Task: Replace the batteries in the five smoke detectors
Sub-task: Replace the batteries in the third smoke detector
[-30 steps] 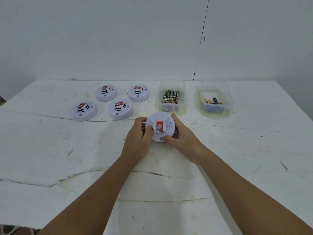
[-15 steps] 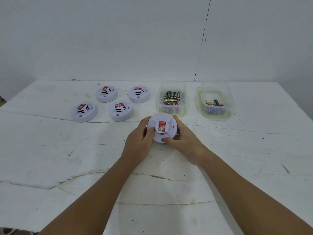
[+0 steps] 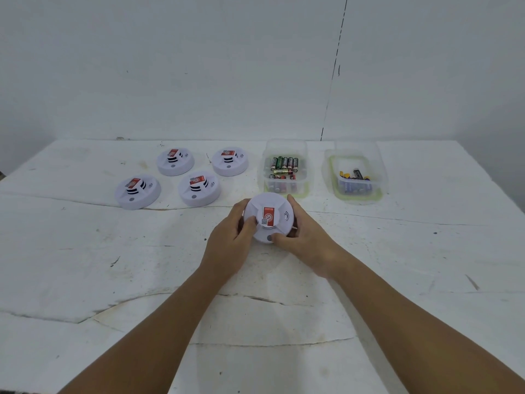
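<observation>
A round white smoke detector [image 3: 270, 207] with a red label on top sits at the table's middle, held from both sides. My left hand [image 3: 227, 240] grips its left edge, thumb on top. My right hand [image 3: 305, 237] wraps its right edge, thumb at the front rim. Several more white detectors lie at the back left, among them one [image 3: 137, 191] on the far left, one [image 3: 199, 188] beside it and one [image 3: 230, 161] behind. A clear box [image 3: 285, 149] holds several green and red batteries [image 3: 284, 164].
A second clear box with a green rim [image 3: 355, 196] stands at the back right with a few dark and yellow batteries inside. The white table [image 3: 85, 265] has cracks across its surface. A grey wall rises right behind the table's far edge.
The held detector has turned slightly between my hands and stays at about the same spot on the table. The other detectors and both boxes have not moved.
</observation>
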`<move>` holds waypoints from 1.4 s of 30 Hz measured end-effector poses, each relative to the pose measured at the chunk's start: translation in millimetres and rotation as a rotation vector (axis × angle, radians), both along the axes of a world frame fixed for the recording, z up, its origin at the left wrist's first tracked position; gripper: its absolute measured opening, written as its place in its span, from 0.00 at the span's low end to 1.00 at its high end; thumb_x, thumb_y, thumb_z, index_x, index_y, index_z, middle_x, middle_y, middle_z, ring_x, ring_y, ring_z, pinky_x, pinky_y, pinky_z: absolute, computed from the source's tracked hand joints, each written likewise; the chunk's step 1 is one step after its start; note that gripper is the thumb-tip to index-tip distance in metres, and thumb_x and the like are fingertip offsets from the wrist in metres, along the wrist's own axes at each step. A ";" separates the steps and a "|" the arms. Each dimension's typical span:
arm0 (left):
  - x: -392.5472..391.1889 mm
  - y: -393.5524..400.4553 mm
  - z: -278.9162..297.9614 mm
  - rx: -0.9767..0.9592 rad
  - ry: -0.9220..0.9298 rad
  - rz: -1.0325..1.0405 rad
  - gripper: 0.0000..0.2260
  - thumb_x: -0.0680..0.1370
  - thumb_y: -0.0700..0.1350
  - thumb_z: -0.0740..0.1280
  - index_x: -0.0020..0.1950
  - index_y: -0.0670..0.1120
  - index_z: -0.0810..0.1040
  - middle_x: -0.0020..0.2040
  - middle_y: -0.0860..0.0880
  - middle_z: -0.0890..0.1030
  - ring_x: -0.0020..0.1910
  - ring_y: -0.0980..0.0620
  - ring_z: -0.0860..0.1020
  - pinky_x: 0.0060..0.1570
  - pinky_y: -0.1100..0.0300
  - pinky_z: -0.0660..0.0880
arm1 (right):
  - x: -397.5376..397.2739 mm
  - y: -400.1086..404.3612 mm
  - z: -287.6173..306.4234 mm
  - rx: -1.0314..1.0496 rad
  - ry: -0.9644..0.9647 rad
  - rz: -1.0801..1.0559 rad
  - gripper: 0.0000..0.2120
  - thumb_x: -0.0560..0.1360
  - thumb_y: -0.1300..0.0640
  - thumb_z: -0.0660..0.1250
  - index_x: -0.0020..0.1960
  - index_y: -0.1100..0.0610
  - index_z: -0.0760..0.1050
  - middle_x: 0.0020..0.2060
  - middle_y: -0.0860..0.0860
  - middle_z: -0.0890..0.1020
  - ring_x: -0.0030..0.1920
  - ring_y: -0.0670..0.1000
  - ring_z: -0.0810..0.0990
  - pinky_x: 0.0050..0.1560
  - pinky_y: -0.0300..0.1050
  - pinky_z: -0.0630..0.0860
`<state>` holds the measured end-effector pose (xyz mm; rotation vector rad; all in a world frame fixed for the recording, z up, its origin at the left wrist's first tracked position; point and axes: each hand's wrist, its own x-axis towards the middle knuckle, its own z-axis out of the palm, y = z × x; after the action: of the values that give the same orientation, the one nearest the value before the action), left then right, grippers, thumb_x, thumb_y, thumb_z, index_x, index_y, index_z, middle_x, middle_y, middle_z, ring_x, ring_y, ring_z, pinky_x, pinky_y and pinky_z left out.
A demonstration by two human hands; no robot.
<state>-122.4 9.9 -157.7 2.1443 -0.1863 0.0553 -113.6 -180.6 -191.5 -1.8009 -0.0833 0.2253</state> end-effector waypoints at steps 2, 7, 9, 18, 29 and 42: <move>-0.1 -0.4 0.0 -0.006 -0.005 -0.003 0.16 0.86 0.49 0.58 0.73 0.57 0.72 0.55 0.58 0.83 0.48 0.65 0.78 0.41 0.76 0.68 | 1.1 -0.5 -0.2 0.001 0.005 -0.001 0.52 0.69 0.48 0.79 0.84 0.48 0.53 0.71 0.45 0.77 0.67 0.49 0.80 0.69 0.57 0.77; 0.0 -0.4 -1.4 -0.002 -0.008 -0.008 0.16 0.86 0.50 0.57 0.74 0.56 0.71 0.59 0.57 0.82 0.52 0.60 0.79 0.44 0.76 0.69 | 1.6 -0.4 -1.0 0.001 0.002 0.002 0.53 0.68 0.47 0.79 0.84 0.47 0.52 0.72 0.45 0.76 0.67 0.48 0.80 0.69 0.57 0.78; 0.7 0.2 -1.8 0.004 -0.004 -0.009 0.16 0.86 0.49 0.57 0.74 0.56 0.71 0.60 0.56 0.82 0.51 0.58 0.78 0.44 0.75 0.68 | 0.1 0.3 -0.3 -0.002 -0.007 0.004 0.53 0.68 0.47 0.78 0.84 0.46 0.51 0.72 0.45 0.76 0.67 0.47 0.80 0.68 0.56 0.78; 0.1 0.5 -0.6 -0.011 0.007 -0.006 0.16 0.86 0.49 0.58 0.73 0.58 0.72 0.51 0.58 0.83 0.42 0.65 0.77 0.38 0.73 0.68 | -0.8 0.4 0.4 -0.004 -0.011 -0.001 0.53 0.68 0.48 0.78 0.84 0.50 0.52 0.72 0.45 0.76 0.68 0.48 0.79 0.69 0.56 0.78; -0.2 0.7 -1.4 -0.013 0.005 -0.004 0.15 0.86 0.50 0.58 0.72 0.60 0.72 0.52 0.60 0.83 0.48 0.61 0.79 0.44 0.64 0.72 | 0.8 -0.5 -2.5 0.026 -0.006 -0.002 0.54 0.68 0.48 0.79 0.84 0.48 0.52 0.72 0.46 0.76 0.68 0.49 0.79 0.69 0.57 0.77; 0.7 0.3 -1.7 -0.022 -0.014 -0.010 0.16 0.86 0.50 0.58 0.73 0.58 0.72 0.56 0.60 0.83 0.52 0.63 0.79 0.44 0.74 0.70 | 4.3 -2.3 -4.9 0.056 -0.013 0.007 0.50 0.68 0.51 0.78 0.83 0.50 0.56 0.69 0.47 0.79 0.67 0.50 0.80 0.68 0.57 0.78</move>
<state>-121.6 10.2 -159.4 2.1214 -0.2035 0.0657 -109.4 -182.9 -196.4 -1.7471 -0.1042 0.2146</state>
